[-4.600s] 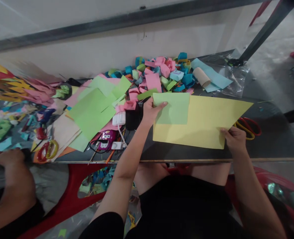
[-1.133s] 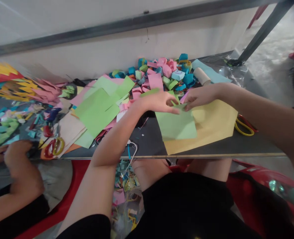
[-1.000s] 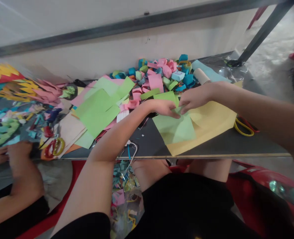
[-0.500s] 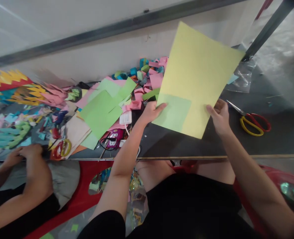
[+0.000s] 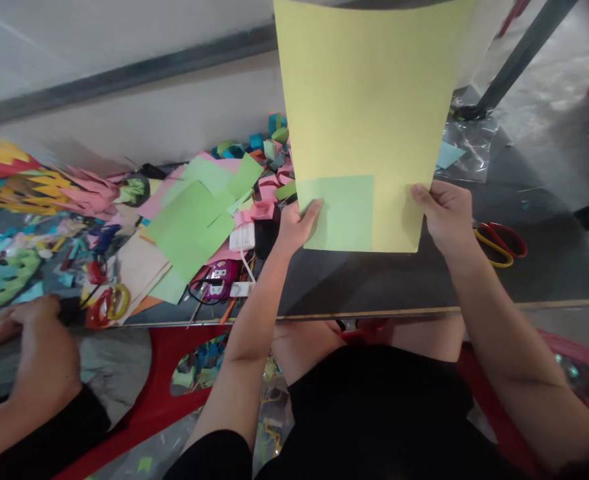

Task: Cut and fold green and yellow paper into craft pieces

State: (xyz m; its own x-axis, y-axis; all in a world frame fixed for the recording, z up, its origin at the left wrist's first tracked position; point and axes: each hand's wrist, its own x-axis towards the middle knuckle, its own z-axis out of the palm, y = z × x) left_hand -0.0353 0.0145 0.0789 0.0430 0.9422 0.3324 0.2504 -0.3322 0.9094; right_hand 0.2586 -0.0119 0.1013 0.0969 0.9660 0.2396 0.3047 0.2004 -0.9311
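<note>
Tabletop (image 5: 549, 267) | plastic bag (image 5: 476, 157) (contents unclear) | left hand (image 5: 295, 225) — pinching green sheet (image 5: 348, 213), yellow sheet (image 5: 372, 100) | right hand (image 5: 448, 215) — pinching yellow

The yellow sheet (image 5: 369, 100) has straightened from its slant and risen to the view's top edge. The right hand (image 5: 450, 213) now hides the blades of the scissors (image 5: 504, 245).

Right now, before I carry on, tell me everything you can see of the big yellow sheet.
The yellow sheet is a plain rectangle that looks like paper or thin card, with no visible print or fold lines. It is held up, long sides running away from the wearer, its far edge curving slightly. A smaller pale green piece covers its near left corner; whether it is glued cannot be told. The left grip pinches that corner, thumb on the green; the right grip holds the right edge.
</note>
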